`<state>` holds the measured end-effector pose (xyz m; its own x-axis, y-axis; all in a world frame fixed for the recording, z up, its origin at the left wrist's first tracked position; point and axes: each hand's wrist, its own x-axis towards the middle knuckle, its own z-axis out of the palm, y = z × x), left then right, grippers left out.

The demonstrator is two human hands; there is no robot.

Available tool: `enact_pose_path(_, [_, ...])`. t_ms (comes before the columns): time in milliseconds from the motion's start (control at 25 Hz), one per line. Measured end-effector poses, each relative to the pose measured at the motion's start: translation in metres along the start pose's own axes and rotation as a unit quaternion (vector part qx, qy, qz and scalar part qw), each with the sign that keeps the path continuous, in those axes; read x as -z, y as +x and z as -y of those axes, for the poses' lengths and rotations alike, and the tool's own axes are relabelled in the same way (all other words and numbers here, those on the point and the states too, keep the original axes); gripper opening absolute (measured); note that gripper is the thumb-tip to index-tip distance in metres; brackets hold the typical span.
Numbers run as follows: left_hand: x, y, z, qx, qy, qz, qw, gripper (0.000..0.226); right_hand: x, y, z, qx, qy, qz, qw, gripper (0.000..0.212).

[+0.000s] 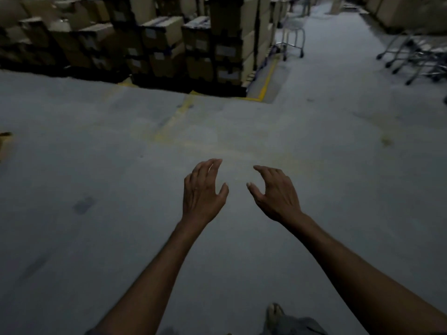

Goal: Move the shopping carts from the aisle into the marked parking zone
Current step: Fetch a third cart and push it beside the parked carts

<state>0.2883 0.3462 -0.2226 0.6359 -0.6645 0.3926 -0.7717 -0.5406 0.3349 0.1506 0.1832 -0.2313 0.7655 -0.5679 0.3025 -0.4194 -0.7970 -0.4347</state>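
Head view: left hand and right hand hover, each grip open, empty

head-worn view, forward and downward

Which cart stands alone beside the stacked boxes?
The single cart in the aisle, just right of the boxes. The other carts sit nested together at the right edge.
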Motion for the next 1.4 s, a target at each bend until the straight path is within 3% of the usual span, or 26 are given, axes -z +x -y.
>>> enact_pose_path(280, [-0.059, 0.09, -0.032, -0.071, -0.03, 0.032, 0.997, 0.065, 0.013, 0.06, -0.075, -0.035, -0.024, -0.052, 0.998, 0.052])
enact_pose_path(600, [-0.129, 0.248, -0.102, -0.114, -0.021, 0.016, 0.993, 0.068, 0.05, 0.189, -0.182, 0.006, -0.112, -0.1, 0.989, 0.056])
enact_pose_path(800, [-0.166, 0.337, -0.149, -0.12, -0.022, 0.005, 0.993, 0.07, 0.072, 0.265, -0.245, 0.012, -0.134, -0.089, 0.987, 0.061])
enact_pose_path(1120, [-0.247, 0.466, -0.164, -0.152, -0.019, 0.037, 0.988, 0.077, 0.066, 0.389, -0.325, -0.021, -0.106, -0.055, 0.993, 0.074])
enact_pose_path(1400, [-0.322, 0.625, -0.168, -0.172, -0.096, 0.056, 0.979, 0.079, 0.046, 0.535, -0.386, -0.058, -0.124, -0.079, 0.987, 0.074])
